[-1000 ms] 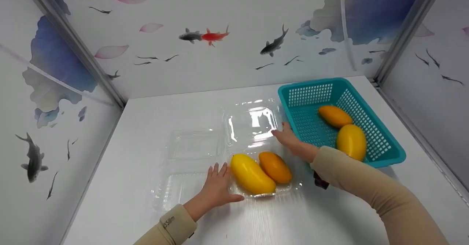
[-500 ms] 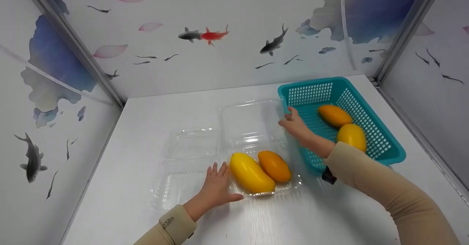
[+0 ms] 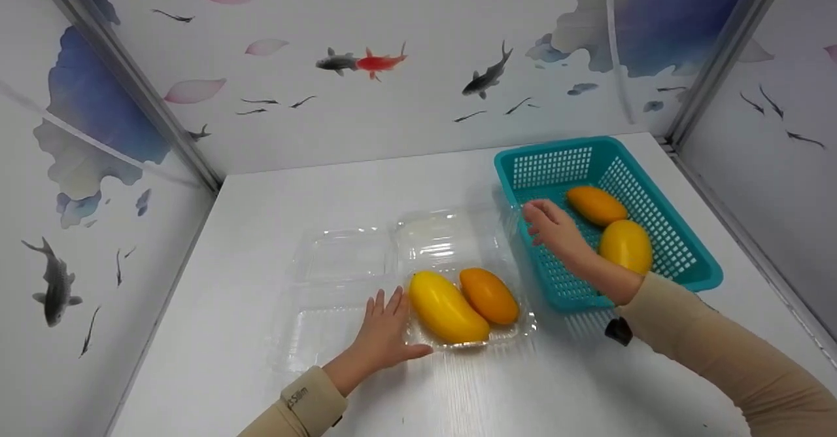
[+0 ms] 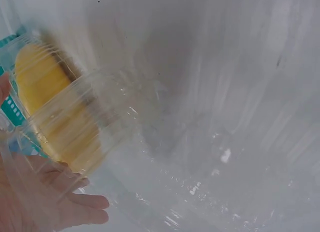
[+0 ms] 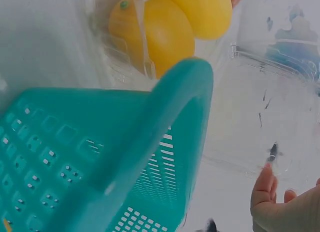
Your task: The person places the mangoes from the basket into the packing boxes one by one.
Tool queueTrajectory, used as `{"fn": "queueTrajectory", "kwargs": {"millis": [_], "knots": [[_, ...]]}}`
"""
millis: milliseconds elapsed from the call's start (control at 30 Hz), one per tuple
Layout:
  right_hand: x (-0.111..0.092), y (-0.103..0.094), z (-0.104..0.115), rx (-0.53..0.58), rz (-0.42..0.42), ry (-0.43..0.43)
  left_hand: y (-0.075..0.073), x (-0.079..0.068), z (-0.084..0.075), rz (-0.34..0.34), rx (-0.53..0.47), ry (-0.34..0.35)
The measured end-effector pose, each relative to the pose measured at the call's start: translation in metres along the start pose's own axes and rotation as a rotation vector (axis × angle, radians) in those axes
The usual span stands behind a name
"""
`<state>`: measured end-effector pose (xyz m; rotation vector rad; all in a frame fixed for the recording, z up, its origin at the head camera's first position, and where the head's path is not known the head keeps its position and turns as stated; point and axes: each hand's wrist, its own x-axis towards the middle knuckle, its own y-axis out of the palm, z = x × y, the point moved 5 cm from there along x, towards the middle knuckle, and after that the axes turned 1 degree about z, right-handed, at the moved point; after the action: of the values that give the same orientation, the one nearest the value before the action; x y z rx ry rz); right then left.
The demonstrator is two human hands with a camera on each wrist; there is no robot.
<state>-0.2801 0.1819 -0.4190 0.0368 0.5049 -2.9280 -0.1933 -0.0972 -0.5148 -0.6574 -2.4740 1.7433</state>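
A yellow mango (image 3: 448, 307) and an orange mango (image 3: 489, 296) lie side by side in a clear plastic clamshell box (image 3: 503, 340). Its hinged lid (image 3: 451, 234) stands raised behind them. My left hand (image 3: 381, 332) spreads its fingers along the box's left side, thumb out at the front edge. The left wrist view shows that hand (image 4: 55, 197) through clear plastic. My right hand (image 3: 559, 234) is over the basket's left rim, bent fingers at the lid's right edge. In the right wrist view a fingertip (image 5: 268, 171) meets that edge.
A teal plastic basket (image 3: 709, 273) stands at the right with an orange mango (image 3: 596, 205) and a yellow mango (image 3: 626, 247) inside. Left of the mango box lies a second clear clamshell box (image 3: 346, 257), opened flat. Printed walls (image 3: 405, 129) enclose the table's back and sides.
The lid has swung up from lying back and come toward me. My right hand has moved right, from the lid's side to over the basket rim, its fingers bending. The left hand stays put.
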Motion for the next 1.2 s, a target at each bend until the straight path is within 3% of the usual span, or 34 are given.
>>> {"fn": "queueTrajectory", "kwargs": {"millis": [233, 500, 667, 1000, 1200], "knots": [[-0.022, 0.003, -0.016, 0.178, 0.052, 0.001, 0.001, 0.000, 0.001, 0.005, -0.008, -0.006], [-0.050, 0.014, -0.047, 0.170, 0.161, 0.136, 0.002, 0.001, 0.004, 0.001, -0.055, 0.010], [-0.065, 0.019, -0.058, 0.114, 0.212, 0.170, -0.002, 0.001, 0.009, 0.009, -0.159, 0.002], [-0.088, 0.040, -0.069, -0.152, 0.368, 0.081, -0.018, -0.004, 0.024, 0.098, -0.289, -0.035], [-0.090, 0.043, -0.082, -0.179, 0.372, 0.098, -0.019, -0.002, 0.025, 0.058, -0.362, -0.036]]}}
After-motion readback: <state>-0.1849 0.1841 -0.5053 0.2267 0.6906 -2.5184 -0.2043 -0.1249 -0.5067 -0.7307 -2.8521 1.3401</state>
